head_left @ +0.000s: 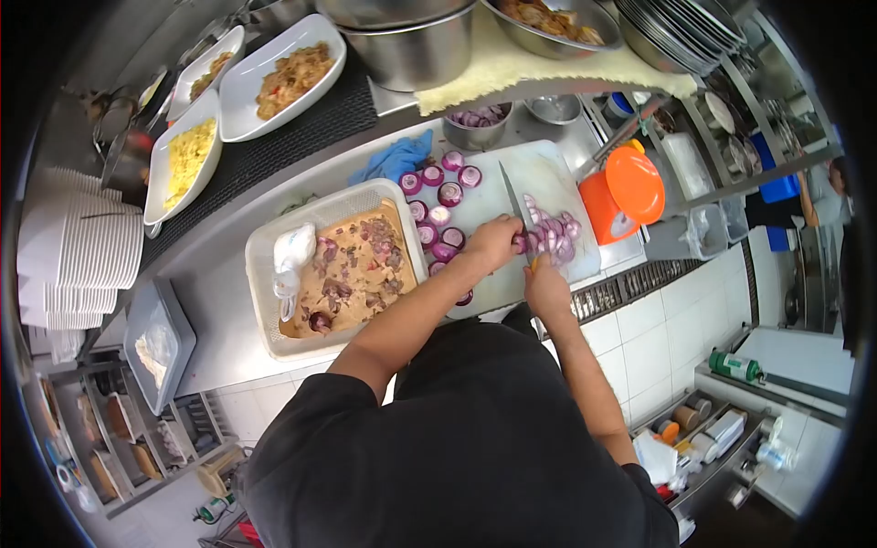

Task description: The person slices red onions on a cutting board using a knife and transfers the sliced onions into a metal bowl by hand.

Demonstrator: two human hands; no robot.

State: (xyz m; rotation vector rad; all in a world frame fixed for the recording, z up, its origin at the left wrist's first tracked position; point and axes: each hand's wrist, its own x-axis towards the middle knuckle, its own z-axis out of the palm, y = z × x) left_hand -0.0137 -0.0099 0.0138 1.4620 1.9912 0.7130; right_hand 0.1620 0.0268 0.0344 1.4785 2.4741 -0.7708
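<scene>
On the white cutting board, my left hand is closed around a piece of red onion beside the blade. My right hand grips a knife by its handle, with the blade pointing away from me. Sliced red onion lies in a heap just right of the blade. Several peeled red onions with cut ends sit along the board's left side. Left of the board stands a white plastic basket holding onion skins and a knotted white plastic bag.
A steel bowl of cut onion stands behind the board, near a crumpled blue cloth. To the right is an orange container with its lid up. White dishes of food line the shelf above. A grey tray is at the left.
</scene>
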